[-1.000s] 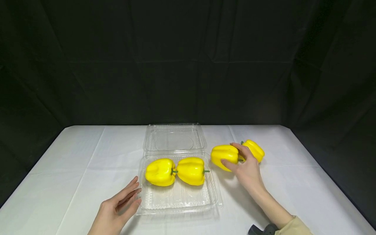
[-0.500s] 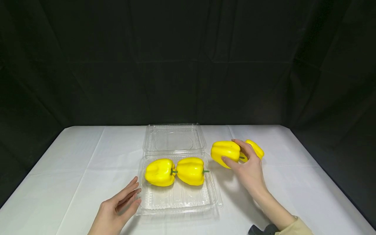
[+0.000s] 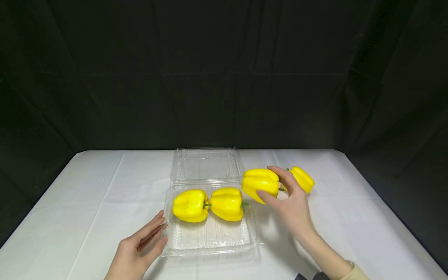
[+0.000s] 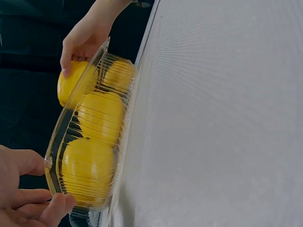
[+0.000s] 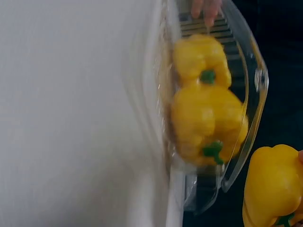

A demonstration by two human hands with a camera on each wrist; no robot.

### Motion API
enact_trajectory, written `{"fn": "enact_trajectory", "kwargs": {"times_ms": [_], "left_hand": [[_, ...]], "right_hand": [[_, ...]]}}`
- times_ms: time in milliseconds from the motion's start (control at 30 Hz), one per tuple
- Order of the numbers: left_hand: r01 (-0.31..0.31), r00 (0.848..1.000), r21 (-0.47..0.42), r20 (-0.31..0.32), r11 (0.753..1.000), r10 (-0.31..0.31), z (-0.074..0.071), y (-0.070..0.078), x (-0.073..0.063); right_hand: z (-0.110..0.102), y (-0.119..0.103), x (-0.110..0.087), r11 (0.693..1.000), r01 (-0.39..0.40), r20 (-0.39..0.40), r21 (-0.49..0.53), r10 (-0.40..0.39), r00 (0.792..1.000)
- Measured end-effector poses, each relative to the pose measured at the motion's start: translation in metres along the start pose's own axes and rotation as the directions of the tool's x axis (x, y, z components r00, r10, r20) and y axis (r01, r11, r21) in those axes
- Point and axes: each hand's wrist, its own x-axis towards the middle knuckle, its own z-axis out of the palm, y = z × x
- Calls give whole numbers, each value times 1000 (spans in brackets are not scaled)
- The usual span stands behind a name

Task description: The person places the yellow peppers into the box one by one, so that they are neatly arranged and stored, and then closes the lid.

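Observation:
My right hand (image 3: 292, 202) holds a yellow bell pepper (image 3: 259, 184) by its stem end, thumb on the near side and fingers over the far side. In the head view this pepper hangs over the right rim of a clear plastic clamshell container (image 3: 210, 242). Two more yellow bell peppers, one on the left (image 3: 190, 206) and one on the right (image 3: 226, 205), lie in a row in its base, green stems pointing right. At the container's left side, my left hand (image 3: 134, 249) touches the rim with its fingertips, the fingers loosely extended.
Behind the base, the container's lid (image 3: 207, 165) lies folded back. Another yellow bell pepper (image 3: 302, 179) rests on the white tablecloth (image 3: 353, 217) beyond my right hand. A black curtain (image 3: 217, 77) closes off the back and sides.
My right hand has raised its bell pepper off the table and carried it left, to the container's right rim. The left hand and the container have stayed in place.

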Motion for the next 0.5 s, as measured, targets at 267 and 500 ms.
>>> {"fn": "enact_trajectory", "kwargs": {"times_ms": [267,500], "left_hand": [[164,986,-36,-16,986,-164,-2,6,8],[195,980,-52,-22,979,-196,-5,5,17]], "right_hand": [[13,-11,-8,996,69,45,55,-72,996],[25,-17,-10,992,110,65,59,-114,991]]}}
